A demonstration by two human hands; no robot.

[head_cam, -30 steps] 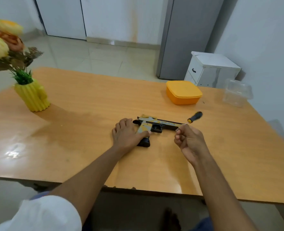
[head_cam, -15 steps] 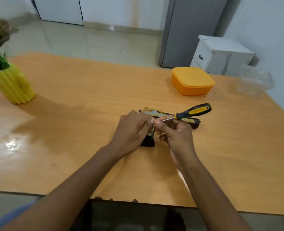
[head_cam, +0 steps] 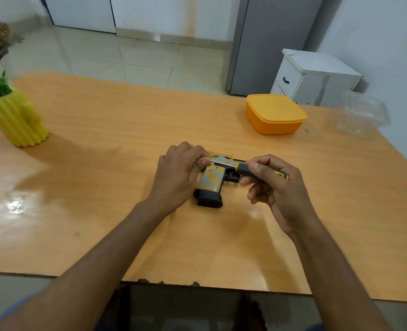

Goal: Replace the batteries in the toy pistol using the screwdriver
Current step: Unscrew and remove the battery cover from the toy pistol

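A grey-and-yellow toy pistol (head_cam: pixel 211 181) lies flat on the wooden table (head_cam: pixel 126 144), its black grip base toward me. Above it I hold a screwdriver (head_cam: pixel 241 167) with a black-and-yellow handle. My right hand (head_cam: pixel 275 189) grips the handle. My left hand (head_cam: pixel 178 173) pinches the metal shaft near its tip, over the rear of the pistol. The pistol's barrel is partly hidden behind my right hand and the screwdriver.
A closed orange box (head_cam: pixel 275 113) sits at the back right, with a clear plastic container (head_cam: pixel 363 113) further right near the table edge. A yellow ribbed vase (head_cam: pixel 16 120) with plants stands at the far left. A white cabinet (head_cam: pixel 314 77) is behind the table.
My right hand slid from the screwdriver's shaft back onto its handle. My left hand left the pistol grip and now pinches the shaft near the tip. The pistol stayed on the table.
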